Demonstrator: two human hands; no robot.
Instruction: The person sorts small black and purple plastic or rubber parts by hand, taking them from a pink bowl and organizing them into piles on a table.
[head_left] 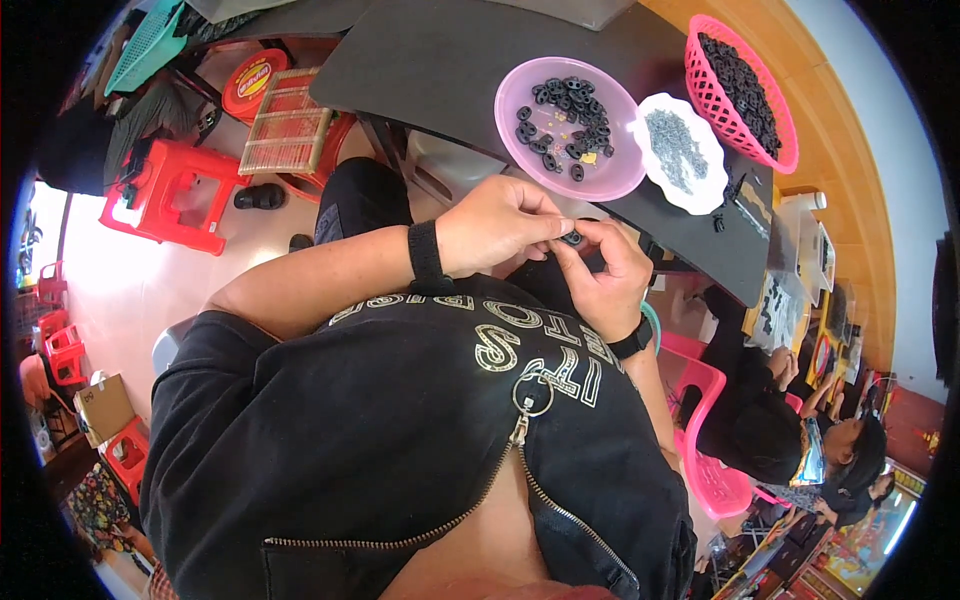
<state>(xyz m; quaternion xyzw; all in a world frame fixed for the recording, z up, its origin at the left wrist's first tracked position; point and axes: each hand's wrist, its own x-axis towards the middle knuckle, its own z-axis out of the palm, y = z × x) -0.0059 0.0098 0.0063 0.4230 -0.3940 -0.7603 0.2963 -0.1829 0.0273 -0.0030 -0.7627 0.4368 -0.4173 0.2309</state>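
Observation:
Close in front of my chest, my left hand (pixel 497 228) and my right hand (pixel 612 272) meet at a small black plastic part (pixel 571 239) with holes in it. The thumb and forefinger of my right hand pinch it from the right. From the left, my left fingertips press together against its upper edge, and they partly cover it. Just beyond my hands, on the dark table, a pink bowl (pixel 622 182) contains many similar black parts (pixel 570 95) and some tiny yellowish bits. Beside it, a scalloped white dish (pixel 702 203) carries a heap of small silvery pieces (pixel 674 145).
A pink mesh basket (pixel 703 92) full of small black pieces stands at the table's (pixel 420 60) far right. Red stools (pixel 180 195) and a bamboo rack (pixel 285 122) are on the left. At right are a pink chair (pixel 700 440) and other people at work.

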